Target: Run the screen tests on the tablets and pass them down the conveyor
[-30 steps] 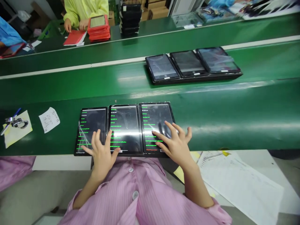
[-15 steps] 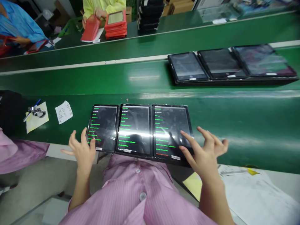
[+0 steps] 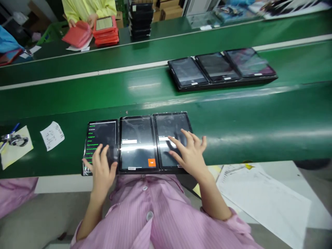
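Both spread wide, left grip (image 3: 100,172) and right grip (image 3: 193,154) partly hide the outer near tablets (image 3: 105,133).

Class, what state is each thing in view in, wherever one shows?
Left near tablet: lit, green list showing
Middle near tablet: lit, orange box showing
Right near tablet: lit, partly covered
Far tablets: face up, screens dark
Red stack: standing
Black stack: standing
Left hand: open
Right hand: open

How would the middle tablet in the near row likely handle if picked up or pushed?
The middle tablet looks like a thin, flat slab, so it is probably stiff. It shows a glossy reflection, so its surface may be slippery and prone to scratches. Lying flat, it would likely slide rather than roll or tip.
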Motion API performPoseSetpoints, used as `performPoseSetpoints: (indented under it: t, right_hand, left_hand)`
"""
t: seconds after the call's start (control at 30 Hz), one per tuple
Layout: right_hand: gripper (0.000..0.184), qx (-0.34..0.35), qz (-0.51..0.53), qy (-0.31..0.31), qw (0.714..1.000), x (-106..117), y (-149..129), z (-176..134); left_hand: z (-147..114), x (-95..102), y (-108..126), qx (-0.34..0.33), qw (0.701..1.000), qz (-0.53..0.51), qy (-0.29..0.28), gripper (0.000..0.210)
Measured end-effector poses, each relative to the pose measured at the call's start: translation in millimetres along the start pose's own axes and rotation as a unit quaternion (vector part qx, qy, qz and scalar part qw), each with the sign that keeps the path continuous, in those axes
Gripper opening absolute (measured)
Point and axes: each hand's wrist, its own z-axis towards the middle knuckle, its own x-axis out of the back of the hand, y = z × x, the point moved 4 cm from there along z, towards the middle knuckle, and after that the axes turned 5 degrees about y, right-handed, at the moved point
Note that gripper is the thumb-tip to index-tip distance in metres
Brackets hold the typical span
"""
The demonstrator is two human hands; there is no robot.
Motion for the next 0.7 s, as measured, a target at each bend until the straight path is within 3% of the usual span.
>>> performPoseSetpoints:
  t: [0.1, 0.2, 0.33, 0.43, 0.53, 0.6, 0.7]
  right_hand:
    - [0.042, -0.014, 0.003, 0.0, 1.0, 0.3, -3.8, 4.0]
    - [0.044, -0.039, 0.018, 0.045, 0.998, 6.6, 1.6, 2.3]
    - [0.046, -0.057, 0.031, 0.064, 0.996, 10.2, 15.5, -7.4]
    - [0.049, -0.077, 0.033, 0.079, 0.993, 11.3, 27.5, -16.8]
    - [0.05, -0.108, 0.032, 0.091, 0.989, 11.0, 38.4, -24.2]
    - [0.051, -0.123, 0.031, 0.094, 0.987, 10.3, 43.1, -26.3]
    - [0.054, -0.121, 0.035, 0.103, 0.987, 11.7, 46.1, -24.3]
  left_hand:
    - [4.9, -17.2, 31.5, -0.077, 0.996, -0.035, -0.035, 0.066]
    - [13.5, -29.9, 54.4, -0.124, 0.99, -0.041, -0.057, 0.067]
    - [21.9, -34.5, 57.6, -0.142, 0.986, -0.007, -0.086, 0.064]
    - [22.5, -21.4, 31.5, -0.094, 0.995, 0.013, -0.023, 0.062]
    - [17.7, -3.2, -10.9, 0.014, 0.997, 0.044, 0.058, 0.059]
    - [13.9, 4.4, -36.0, 0.059, 0.995, 0.057, 0.05, 0.057]
    - [14.0, 14.3, -64.4, 0.065, 0.996, 0.056, 0.003, 0.056]
